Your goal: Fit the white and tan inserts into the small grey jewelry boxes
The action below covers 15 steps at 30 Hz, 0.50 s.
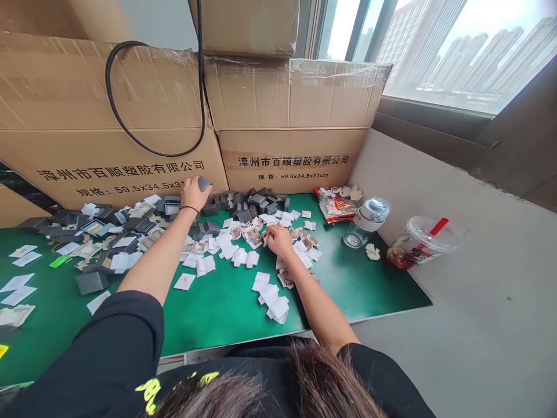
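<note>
Stretched toward the back of the table, my left hand (194, 194) is closed on a small dark grey piece (203, 184) whose kind I cannot make out. It is near the foot of the cardboard boxes, above a heap of small dark grey boxes (261, 203). My right hand (279, 240) has its fingers pinched together low over white and beige folded pieces (252, 233); what is between the fingertips is hidden. Closer to me, several white pieces (270, 296) lie overlapped in a short row on the green table (204, 319).
Large cardboard boxes (300, 142) line the back, with a black cable (152, 153) hanging before them. More dark boxes and white pieces (91, 283) cover the left. At right are a red snack bag (335, 208), a clear jar (368, 220) and a plastic cup with a straw (413, 244).
</note>
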### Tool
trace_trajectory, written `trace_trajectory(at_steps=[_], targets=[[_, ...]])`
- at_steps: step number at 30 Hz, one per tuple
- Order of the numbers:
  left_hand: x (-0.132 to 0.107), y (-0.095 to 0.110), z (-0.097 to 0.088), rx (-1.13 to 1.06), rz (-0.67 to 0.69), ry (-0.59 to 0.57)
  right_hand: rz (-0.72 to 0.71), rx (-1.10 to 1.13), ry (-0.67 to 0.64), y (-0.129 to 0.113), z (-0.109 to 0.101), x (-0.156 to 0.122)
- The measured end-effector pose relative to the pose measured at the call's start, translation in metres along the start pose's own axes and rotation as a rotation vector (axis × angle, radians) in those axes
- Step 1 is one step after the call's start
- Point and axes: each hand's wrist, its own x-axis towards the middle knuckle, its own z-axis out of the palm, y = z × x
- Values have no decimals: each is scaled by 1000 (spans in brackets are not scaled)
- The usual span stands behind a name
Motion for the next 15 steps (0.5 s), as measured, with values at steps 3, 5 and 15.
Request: trace_trajectory(at_steps=[3, 5, 15], targets=[[-36, 16, -7, -597, -185, 73, -3, 6, 32, -3, 1, 0], [-74, 26, -4, -1103, -381, -59, -6, 22, 53, -3, 1, -1], [-181, 33, 36, -1691, -636, -927, 120, 173, 257, 1, 1, -2]])
